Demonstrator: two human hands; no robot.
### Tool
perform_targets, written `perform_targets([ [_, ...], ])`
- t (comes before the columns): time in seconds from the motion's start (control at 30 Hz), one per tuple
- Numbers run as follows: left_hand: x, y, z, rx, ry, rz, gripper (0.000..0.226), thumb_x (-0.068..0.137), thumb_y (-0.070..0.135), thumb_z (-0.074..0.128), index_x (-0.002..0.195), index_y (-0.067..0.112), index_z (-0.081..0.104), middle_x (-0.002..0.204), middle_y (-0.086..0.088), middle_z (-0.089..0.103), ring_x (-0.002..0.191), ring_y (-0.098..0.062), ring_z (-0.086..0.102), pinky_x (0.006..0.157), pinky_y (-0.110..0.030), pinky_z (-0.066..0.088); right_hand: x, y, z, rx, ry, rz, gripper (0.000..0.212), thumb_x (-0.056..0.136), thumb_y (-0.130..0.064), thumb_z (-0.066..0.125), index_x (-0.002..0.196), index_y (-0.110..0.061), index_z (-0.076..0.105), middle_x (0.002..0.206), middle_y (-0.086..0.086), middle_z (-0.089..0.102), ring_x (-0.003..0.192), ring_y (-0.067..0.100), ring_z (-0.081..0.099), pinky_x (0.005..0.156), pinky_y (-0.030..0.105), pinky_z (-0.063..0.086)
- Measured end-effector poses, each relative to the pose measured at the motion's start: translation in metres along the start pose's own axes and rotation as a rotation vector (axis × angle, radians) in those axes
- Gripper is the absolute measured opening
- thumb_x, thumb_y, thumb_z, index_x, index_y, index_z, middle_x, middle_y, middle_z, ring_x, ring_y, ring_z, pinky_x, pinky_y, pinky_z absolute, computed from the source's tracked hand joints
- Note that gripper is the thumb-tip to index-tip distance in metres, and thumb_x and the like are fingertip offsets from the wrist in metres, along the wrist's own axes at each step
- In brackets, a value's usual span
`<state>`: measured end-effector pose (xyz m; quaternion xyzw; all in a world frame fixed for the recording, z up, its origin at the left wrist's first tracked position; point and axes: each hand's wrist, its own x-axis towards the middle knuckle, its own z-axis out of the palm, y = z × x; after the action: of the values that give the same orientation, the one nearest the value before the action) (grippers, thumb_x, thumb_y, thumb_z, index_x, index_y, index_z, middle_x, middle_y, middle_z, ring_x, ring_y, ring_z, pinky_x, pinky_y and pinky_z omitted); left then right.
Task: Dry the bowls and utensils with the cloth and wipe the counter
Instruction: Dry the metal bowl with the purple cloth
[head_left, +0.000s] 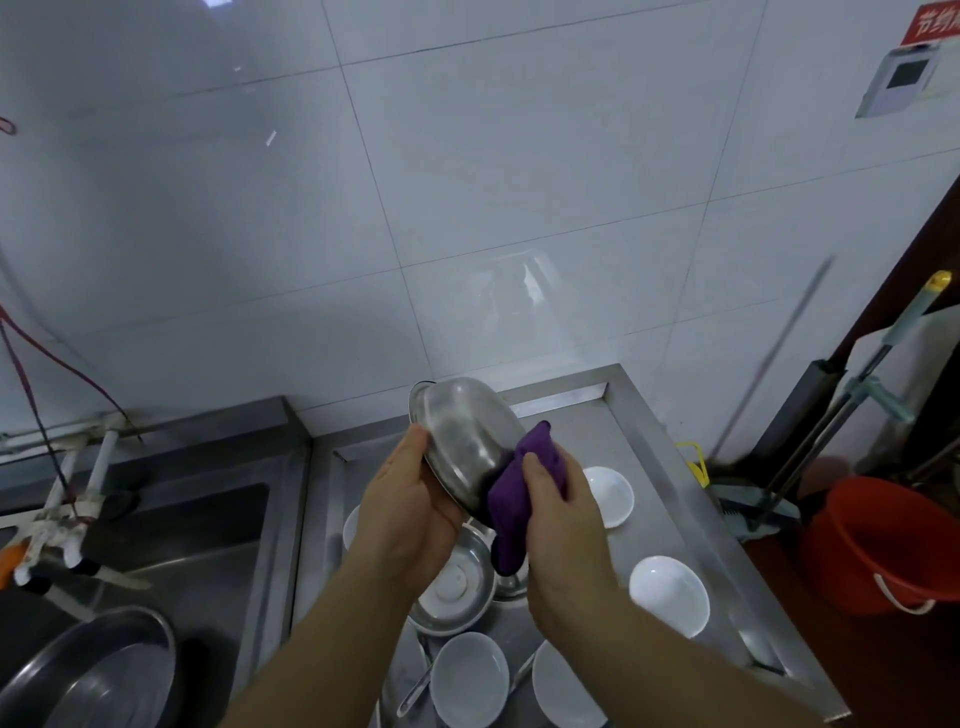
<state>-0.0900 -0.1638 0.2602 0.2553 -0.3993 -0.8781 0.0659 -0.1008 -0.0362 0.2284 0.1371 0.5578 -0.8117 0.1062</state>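
Now left hand (410, 512) grips 1 steel bowl (465, 444); right hand (563, 525) clutches 1 cloth (519, 483) against it; 4 white bowls (669, 592) below.

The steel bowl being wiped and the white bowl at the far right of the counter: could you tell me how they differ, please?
The steel bowl is metal grey and shiny; the white bowl is plain white. The steel bowl is tilted in the air, gripped by the left hand; the white bowl rests on the counter. The purple cloth touches only the steel bowl. Both are round.

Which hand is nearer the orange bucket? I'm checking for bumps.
The right hand, holding the purple cloth against the steel bowl, is nearer the orange bucket; the left hand grips the bowl's far side.
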Motion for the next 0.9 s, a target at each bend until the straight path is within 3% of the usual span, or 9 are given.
perform_targets([
  [0.1, -0.002, -0.003, 0.003, -0.036, -0.036, -0.043, 0.051, 0.112, 0.040, 0.044, 0.143, 0.003, 0.058, 0.133, -0.028, 0.069, 0.122, -0.043, 0.070, 0.096, -0.054, 0.061, -0.018, -0.003, 0.007, -0.296, -0.124, -0.232, 0.039, 0.098, -0.047, 0.066, 0.124, -0.073, 0.053, 0.140, -0.026, 0.058, 0.132, 0.010, 0.057, 0.111, 0.045, 0.054],
  [0.2, -0.005, -0.005, 0.001, 0.033, -0.104, -0.061, 0.050, 0.111, 0.039, 0.047, 0.141, 0.002, 0.063, 0.134, -0.026, 0.070, 0.125, -0.039, 0.069, 0.094, -0.047, 0.062, -0.011, -0.008, 0.007, -0.635, -0.243, -0.500, 0.051, 0.094, -0.055, 0.059, 0.144, -0.053, 0.052, 0.153, -0.027, 0.048, 0.145, 0.001, 0.042, 0.121, 0.031, 0.040],
  [0.3, -0.013, -0.009, -0.002, 0.126, -0.167, -0.053, 0.044, 0.111, 0.034, 0.047, 0.137, 0.006, 0.068, 0.130, -0.025, 0.072, 0.122, -0.037, 0.071, 0.094, -0.047, 0.064, 0.011, -0.027, 0.010, -0.809, -0.318, -0.657, 0.045, 0.094, -0.055, 0.060, 0.138, -0.043, 0.062, 0.136, -0.029, 0.057, 0.130, -0.005, 0.050, 0.111, 0.014, 0.035],
  [0.37, -0.018, -0.012, -0.004, 0.164, -0.192, -0.045, 0.041, 0.111, 0.030, 0.045, 0.130, 0.003, 0.070, 0.124, -0.030, 0.072, 0.112, -0.039, 0.074, 0.087, -0.047, 0.065, 0.026, -0.042, 0.015, -0.817, -0.320, -0.585, 0.038, 0.089, -0.059, 0.059, 0.124, -0.046, 0.066, 0.114, -0.031, 0.065, 0.109, -0.007, 0.060, 0.096, 0.012, 0.046],
  [0.47, -0.021, -0.015, -0.010, 0.165, -0.207, -0.033, 0.037, 0.111, 0.024, 0.044, 0.123, 0.001, 0.070, 0.122, -0.033, 0.071, 0.106, -0.041, 0.075, 0.083, -0.046, 0.065, 0.054, -0.054, 0.020, -0.644, -0.275, -0.343, 0.028, 0.086, -0.054, 0.064, 0.105, -0.037, 0.074, 0.090, -0.015, 0.077, 0.089, 0.010, 0.073, 0.079, 0.028, 0.060],
  [0.6, -0.020, -0.012, -0.015, 0.326, -0.265, 0.059, 0.037, 0.112, 0.030, 0.044, 0.129, 0.014, 0.072, 0.120, -0.025, 0.075, 0.112, -0.040, 0.074, 0.083, -0.042, 0.064, 0.075, -0.048, 0.015, -0.322, -0.144, -0.032, 0.023, 0.099, -0.045, 0.065, 0.109, -0.028, 0.075, 0.103, 0.002, 0.080, 0.101, 0.026, 0.076, 0.094, 0.043, 0.062],
  [0.73, -0.016, -0.013, -0.022, 0.801, -0.271, 0.241, 0.033, 0.113, 0.043, 0.041, 0.112, 0.042, 0.074, 0.107, 0.005, 0.079, 0.103, -0.013, 0.075, 0.088, -0.027, 0.058, 0.072, -0.027, 0.013, -0.167, -0.090, 0.226, 0.019, 0.107, -0.033, 0.058, 0.113, -0.020, 0.071, 0.105, 0.015, 0.079, 0.099, 0.036, 0.077, 0.086, 0.052, 0.065],
  [0.83, -0.011, -0.006, -0.024, 1.067, -0.337, 0.388, 0.031, 0.106, 0.051, 0.038, 0.107, 0.042, 0.067, 0.097, 0.013, 0.073, 0.092, -0.006, 0.068, 0.082, -0.018, 0.053, 0.064, -0.021, 0.010, -0.103, -0.148, 0.346, 0.023, 0.103, -0.023, 0.061, 0.120, -0.015, 0.075, 0.105, 0.022, 0.080, 0.100, 0.045, 0.077, 0.086, 0.066, 0.062],
  [0.9, -0.009, 0.000, -0.026, 1.231, -0.385, 0.428, 0.028, 0.107, 0.050, 0.037, 0.103, 0.039, 0.062, 0.091, 0.013, 0.070, 0.087, -0.007, 0.066, 0.079, -0.022, 0.054, 0.060, -0.022, 0.006, -0.101, -0.203, 0.410, 0.030, 0.102, -0.026, 0.060, 0.120, -0.009, 0.077, 0.109, 0.026, 0.078, 0.100, 0.049, 0.076, 0.089, 0.074, 0.057],
])
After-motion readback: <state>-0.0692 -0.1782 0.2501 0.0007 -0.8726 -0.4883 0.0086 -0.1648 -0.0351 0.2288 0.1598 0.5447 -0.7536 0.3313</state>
